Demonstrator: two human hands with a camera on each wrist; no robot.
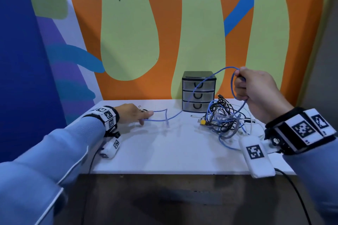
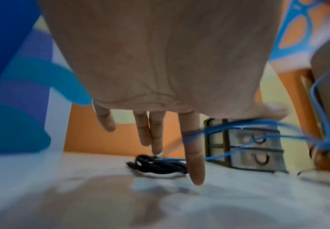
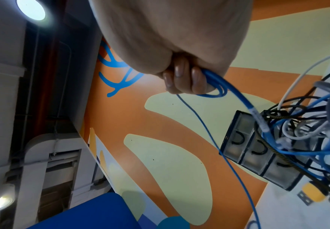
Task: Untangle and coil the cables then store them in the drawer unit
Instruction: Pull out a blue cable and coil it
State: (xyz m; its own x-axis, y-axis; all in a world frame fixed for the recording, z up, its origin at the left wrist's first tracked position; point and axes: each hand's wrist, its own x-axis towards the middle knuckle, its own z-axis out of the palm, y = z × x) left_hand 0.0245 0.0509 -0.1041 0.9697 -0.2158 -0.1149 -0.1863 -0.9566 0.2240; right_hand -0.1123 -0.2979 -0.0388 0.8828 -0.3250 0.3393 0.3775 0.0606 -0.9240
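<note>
Your right hand is fisted on a loop of the blue cable, raised above the tangled pile on the table, prob. to lift that strand clear of the knot w/o dragging the rest. Your left hand lies low at the table's far left w/ fingers straight, relaxed, the cable's free end running across them near its plug, apparently to keep the run stretched for coiling. The drawer unit stands behind the pile at the wall, all 3 drawers closed; nothing stored yet.
</note>
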